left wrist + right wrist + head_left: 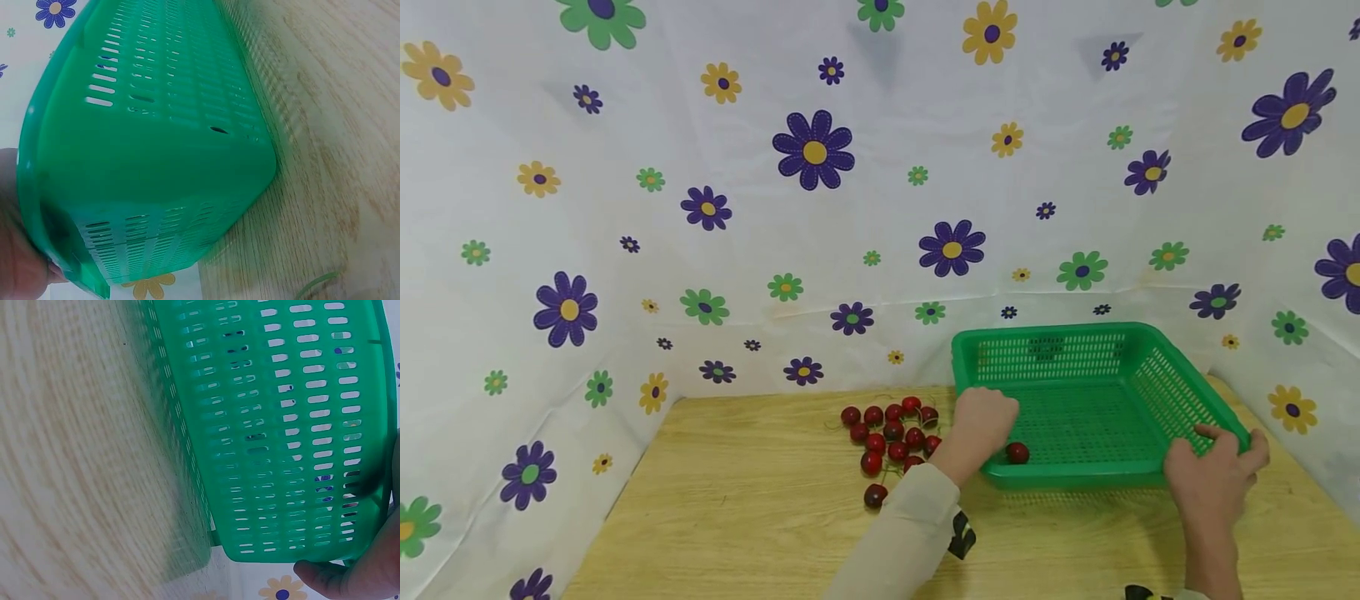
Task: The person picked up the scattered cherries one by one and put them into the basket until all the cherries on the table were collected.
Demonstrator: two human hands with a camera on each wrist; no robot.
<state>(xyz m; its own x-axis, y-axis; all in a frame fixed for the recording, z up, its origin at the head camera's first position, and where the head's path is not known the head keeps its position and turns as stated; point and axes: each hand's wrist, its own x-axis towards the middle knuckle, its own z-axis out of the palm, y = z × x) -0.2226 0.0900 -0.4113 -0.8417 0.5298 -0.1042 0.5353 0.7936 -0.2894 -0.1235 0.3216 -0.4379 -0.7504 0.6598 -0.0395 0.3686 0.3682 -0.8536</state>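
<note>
A green plastic basket (1075, 477) with slotted walls is held at its rim by both hands. My left hand (987, 421) grips the left side, fingers curled over the edge; part of that hand (22, 256) shows at the rim in the left wrist view. At the front right corner, my right hand (1213, 475) holds the rim, thumb and fingers on either side of it. Inside the basket, one dark red cherry (1017, 452) lies near the front left corner. Left of the basket, several cherries (893, 431) with stems lie in a cluster on the table, partly hidden by the left forearm.
The wooden table (737, 500) stands against a white cloth (737, 267) printed with flowers, which also closes off both sides. One cherry (876, 497) sits at the near end of the cluster, close to the left sleeve (902, 533).
</note>
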